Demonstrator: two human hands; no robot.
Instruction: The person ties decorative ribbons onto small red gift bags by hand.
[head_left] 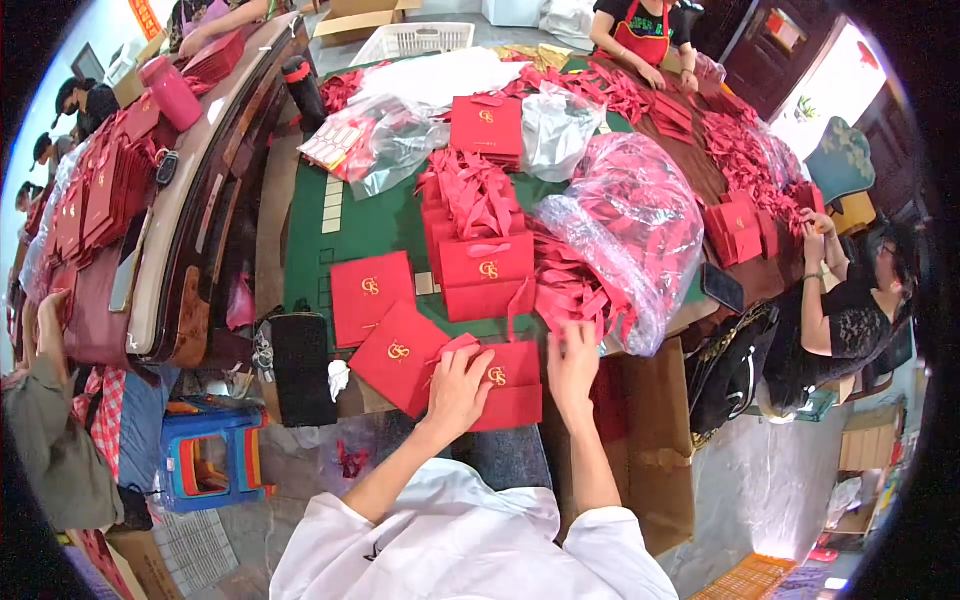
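Note:
At the table's near edge lies a small red gift bag with a gold emblem. My left hand is closed at its left side, fingers curled over the bag and a strip of red ribbon. My right hand is beside the bag's right edge, fingers bent and drawn together at the near end of a heap of red ribbons; whatever is between them is hidden. Two more flat red bags, a nearer one and a farther one, overlap to the left. Ahead stands a row of red bags topped with ribbons.
A large clear plastic sack of red ribbons bulges at the right. Farther back are stacked red bags and clear wrapping. A phone lies on the right. A cardboard box stands below the table edge. Other people work around the tables.

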